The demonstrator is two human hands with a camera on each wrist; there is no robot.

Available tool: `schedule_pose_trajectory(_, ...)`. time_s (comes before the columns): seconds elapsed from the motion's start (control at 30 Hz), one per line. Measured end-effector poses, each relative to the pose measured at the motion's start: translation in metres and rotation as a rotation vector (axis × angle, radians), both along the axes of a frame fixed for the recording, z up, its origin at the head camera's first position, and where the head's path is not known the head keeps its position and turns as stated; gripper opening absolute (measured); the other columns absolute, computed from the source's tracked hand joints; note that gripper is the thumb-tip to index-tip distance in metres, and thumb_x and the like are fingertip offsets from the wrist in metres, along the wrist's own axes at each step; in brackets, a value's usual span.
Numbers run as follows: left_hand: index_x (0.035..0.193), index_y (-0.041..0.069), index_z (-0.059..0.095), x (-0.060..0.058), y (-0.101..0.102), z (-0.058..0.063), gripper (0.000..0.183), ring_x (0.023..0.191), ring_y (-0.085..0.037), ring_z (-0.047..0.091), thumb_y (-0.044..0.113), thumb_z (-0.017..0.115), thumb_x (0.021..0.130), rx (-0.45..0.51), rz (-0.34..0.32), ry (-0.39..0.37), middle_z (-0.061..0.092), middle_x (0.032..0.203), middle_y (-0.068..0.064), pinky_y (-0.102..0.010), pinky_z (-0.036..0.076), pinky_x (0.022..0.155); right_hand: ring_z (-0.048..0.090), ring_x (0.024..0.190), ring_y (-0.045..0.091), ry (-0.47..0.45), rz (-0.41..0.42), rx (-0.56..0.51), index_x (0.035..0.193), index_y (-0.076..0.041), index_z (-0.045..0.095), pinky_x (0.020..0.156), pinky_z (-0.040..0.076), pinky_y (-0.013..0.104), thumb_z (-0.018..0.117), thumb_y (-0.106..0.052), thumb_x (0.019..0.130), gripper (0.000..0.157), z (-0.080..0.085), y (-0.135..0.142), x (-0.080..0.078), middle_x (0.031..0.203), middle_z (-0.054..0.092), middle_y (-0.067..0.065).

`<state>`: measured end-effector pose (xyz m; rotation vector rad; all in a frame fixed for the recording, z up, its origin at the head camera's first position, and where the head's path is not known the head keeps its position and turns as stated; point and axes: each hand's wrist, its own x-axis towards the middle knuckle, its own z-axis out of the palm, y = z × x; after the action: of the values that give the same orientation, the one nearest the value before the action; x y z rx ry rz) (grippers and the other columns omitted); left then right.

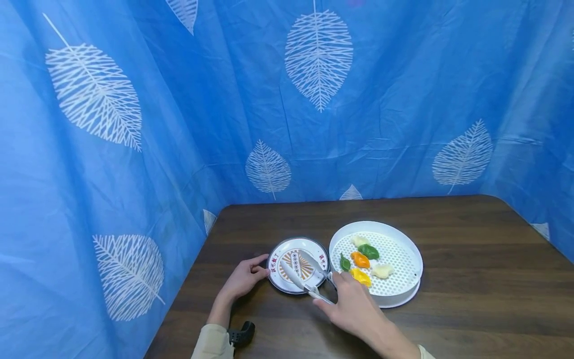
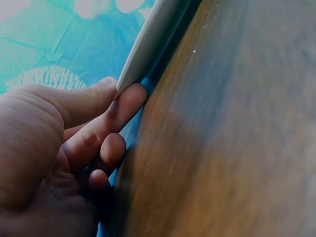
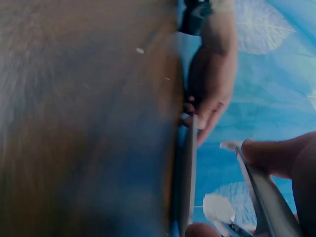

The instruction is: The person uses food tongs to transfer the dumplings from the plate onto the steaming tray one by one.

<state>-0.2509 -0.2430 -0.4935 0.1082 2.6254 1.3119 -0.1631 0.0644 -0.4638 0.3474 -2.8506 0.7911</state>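
Observation:
My left hand [image 1: 244,276] pinches the left rim of a small round plate [image 1: 280,283]. In the left wrist view its thumb is on top of the rim [image 2: 143,54] and a finger lies below. Metal tongs [image 1: 293,275] are gripped in my right hand [image 1: 354,304], their two arms spread over the plate's printed middle; no food shows between their tips. The right wrist view catches the tongs [image 3: 269,202] close up and the plate edge-on. Right of the plate, a round white perforated steamer tray [image 1: 405,259] holds several dumpling-shaped pieces, including an orange one [image 1: 360,260] and a yellow one [image 1: 360,277].
Also on the tray are green pieces [image 1: 368,251] and white ones [image 1: 382,271]. Tray and plate stand side by side on a dark wooden table [image 1: 484,279]. A blue curtain [image 1: 385,124] with white leaf prints hangs behind and at the sides. A black band [image 1: 242,334] circles the left wrist.

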Motion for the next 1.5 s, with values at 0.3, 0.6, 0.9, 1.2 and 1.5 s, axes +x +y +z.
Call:
schedule_pose_trajectory(0.3, 0.152, 0.017, 0.052, 0.000, 0.003, 0.000, 0.056, 0.093, -0.020, 0.059, 0.031, 0.068, 0.100, -0.005, 0.014, -0.012, 0.064, 0.077, -0.001, -0.066, 0.032, 0.117, 0.072, 0.090, 0.038, 0.189, -0.065, 0.031, 0.123, 0.009, 0.066, 0.081, 0.060, 0.050, 0.087, -0.049, 0.075, 0.078, -0.023, -0.018, -0.003, 0.112, 0.069, 0.022)
schedule_pose_trajectory(0.6, 0.152, 0.018, 0.053, 0.003, -0.001, 0.001, 0.056, 0.105, -0.021, 0.060, 0.033, 0.068, 0.100, -0.025, 0.035, -0.002, 0.069, 0.082, 0.001, -0.066, 0.032, 0.117, 0.066, 0.062, 0.034, 0.274, -0.144, 0.170, 0.092, -0.001, 0.064, 0.054, 0.052, 0.047, 0.088, -0.058, 0.066, 0.068, -0.027, -0.032, -0.006, 0.079, 0.066, 0.011)
schedule_pose_trajectory(0.9, 0.152, 0.019, 0.053, 0.003, -0.001, 0.000, 0.056, 0.112, -0.022, 0.060, 0.033, 0.068, 0.100, -0.026, 0.042, -0.003, 0.070, 0.084, 0.002, -0.067, 0.031, 0.117, 0.066, 0.060, 0.034, 0.065, -0.166, 0.175, 0.107, 0.002, 0.053, 0.054, 0.053, 0.047, 0.084, -0.067, 0.067, 0.085, -0.026, -0.037, -0.005, 0.069, 0.067, 0.014)
schedule_pose_trajectory(1.2, 0.152, 0.018, 0.053, 0.000, 0.002, 0.002, 0.056, 0.100, -0.021, 0.059, 0.032, 0.068, 0.100, -0.011, 0.041, -0.010, 0.064, 0.078, -0.001, -0.066, 0.033, 0.118, 0.070, 0.072, 0.035, -0.054, -0.175, 0.131, 0.113, 0.003, 0.051, 0.064, 0.058, 0.047, 0.078, -0.077, 0.068, 0.096, -0.023, -0.033, -0.006, 0.080, 0.069, 0.018)
schedule_pose_trajectory(1.5, 0.153, 0.017, 0.052, -0.001, 0.004, 0.002, 0.058, 0.091, -0.018, 0.062, 0.033, 0.069, 0.100, -0.023, 0.021, -0.026, 0.069, 0.083, 0.000, -0.061, 0.043, 0.109, 0.070, 0.077, 0.027, -0.212, -0.132, 0.102, 0.132, 0.008, 0.053, 0.072, 0.061, 0.045, 0.066, -0.082, 0.077, 0.106, 0.000, -0.019, 0.002, 0.099, 0.072, 0.022)
